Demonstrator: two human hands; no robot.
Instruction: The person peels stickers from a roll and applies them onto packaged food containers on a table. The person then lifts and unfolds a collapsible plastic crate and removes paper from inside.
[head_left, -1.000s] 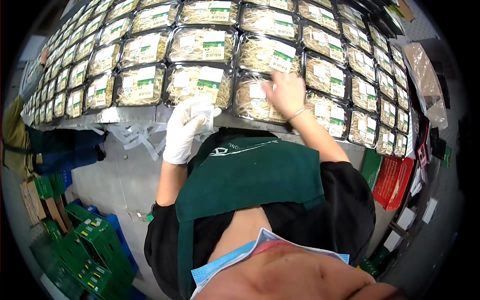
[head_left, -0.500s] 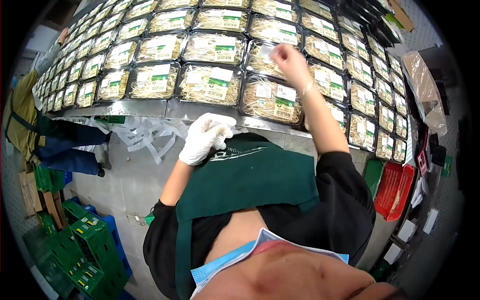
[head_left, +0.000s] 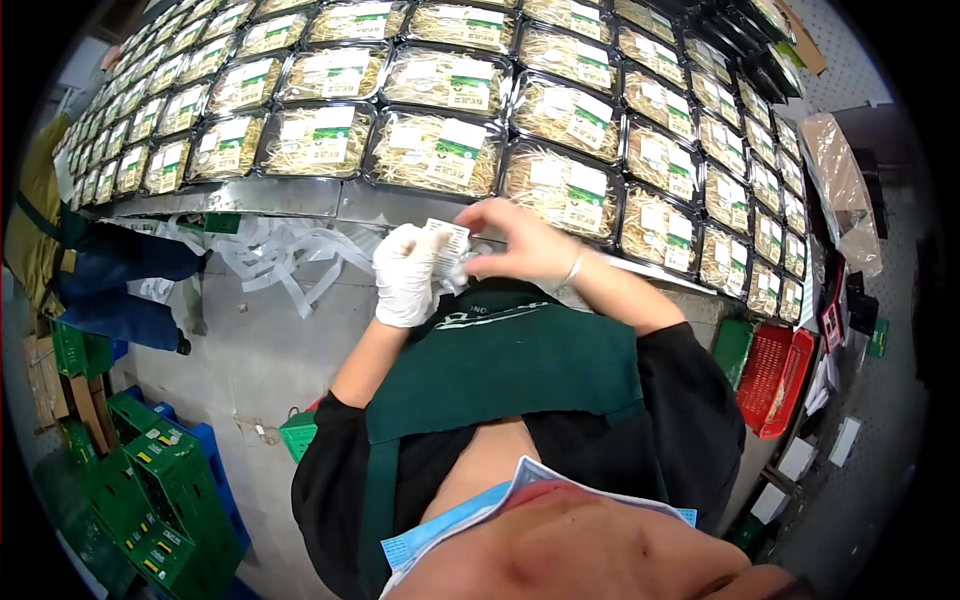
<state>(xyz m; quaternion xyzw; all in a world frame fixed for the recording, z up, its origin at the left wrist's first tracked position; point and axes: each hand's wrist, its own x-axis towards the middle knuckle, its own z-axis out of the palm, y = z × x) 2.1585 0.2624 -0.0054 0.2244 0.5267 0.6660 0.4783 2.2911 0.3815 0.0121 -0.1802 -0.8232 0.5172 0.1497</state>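
Note:
My left hand (head_left: pixel 402 278), in a white glove, is closed around printed white labels (head_left: pixel 448 243) in front of the apron. Bare and with a thin band at the wrist, my right hand (head_left: pixel 525 243) reaches in from the right. Its thumb and fingers are apart beside the labels; I cannot tell whether they touch. Just beyond the hands, clear-lidded black trays of pale, sprout-like strands stand in rows, among them a front tray (head_left: pixel 560 190) bearing a white label and a green-and-white one. Part of the labels is hidden behind the fingers.
The metal table edge (head_left: pixel 290 198) runs in front of me. Loose white strips (head_left: pixel 300 262) hang or lie below it. Another person (head_left: pixel 110 270) stands at the left. Green crates (head_left: pixel 180 480) are stacked lower left; a red crate (head_left: pixel 775 380) sits at the right.
My right hand has come back from above a tray, where it held a small pale piece, down to the labels. My left hand has turned so that the labels show.

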